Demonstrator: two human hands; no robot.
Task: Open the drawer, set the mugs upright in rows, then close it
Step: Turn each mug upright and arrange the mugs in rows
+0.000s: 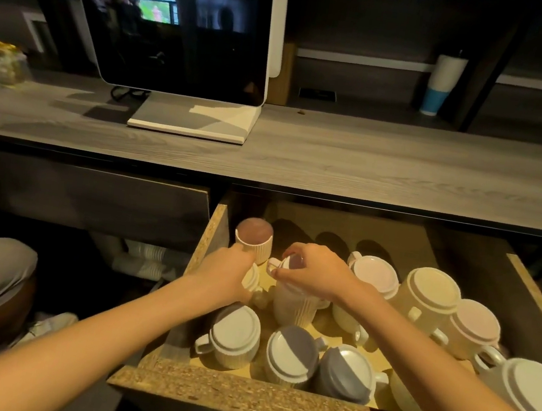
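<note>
Deep in the drawer, with our left hand gripping a half-hidden mug and our right hand a ribbed mug by its rim, we risk knocking them together and chipping them.

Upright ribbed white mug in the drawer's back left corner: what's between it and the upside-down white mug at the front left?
In the head view, the person's left hand lies between them, gripping a small white ribbed mug.

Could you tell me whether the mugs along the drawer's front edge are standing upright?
No, the front mugs in the drawer sit upside down, flat bases facing up.
</note>
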